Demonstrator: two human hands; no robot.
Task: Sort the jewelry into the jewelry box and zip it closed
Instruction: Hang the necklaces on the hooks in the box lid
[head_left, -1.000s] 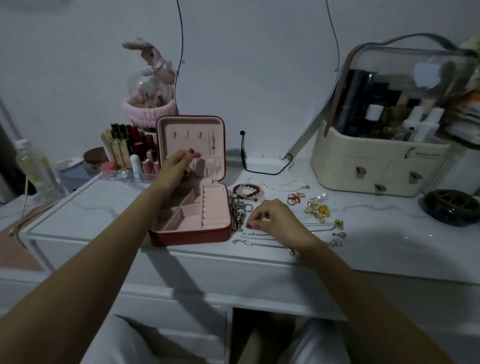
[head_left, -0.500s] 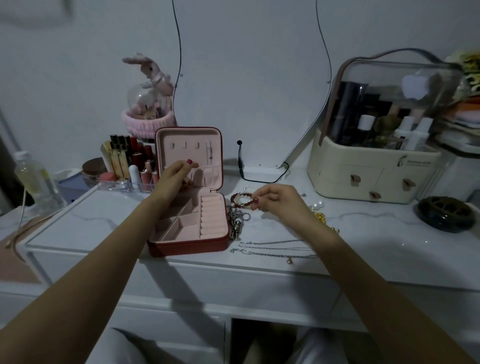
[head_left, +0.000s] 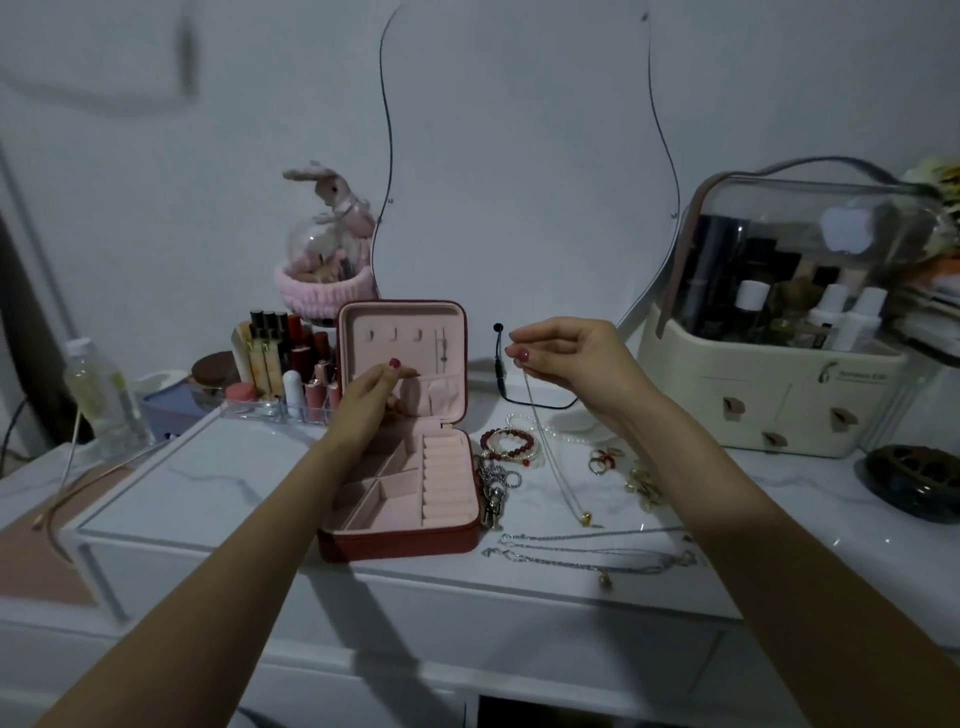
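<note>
Most of the work remains: your red zip-up jewelry box with pink lining (head_left: 410, 467) sits open, its tray compartments looking bare. Your left hand (head_left: 371, 397) curls at the lid pocket; your right hand (head_left: 566, 364) pinches a thin silver pendant necklace (head_left: 553, 452), while silver chains (head_left: 587, 551) lie unsorted.

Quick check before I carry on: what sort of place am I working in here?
Most likely a dressing table in a bedroom. A clear tray of lipsticks stands behind the open red jewelry box with pink lining, a cream cosmetics case with a clear lid sits at the right, and a wavy-edged mirror leans on the wall.
</note>
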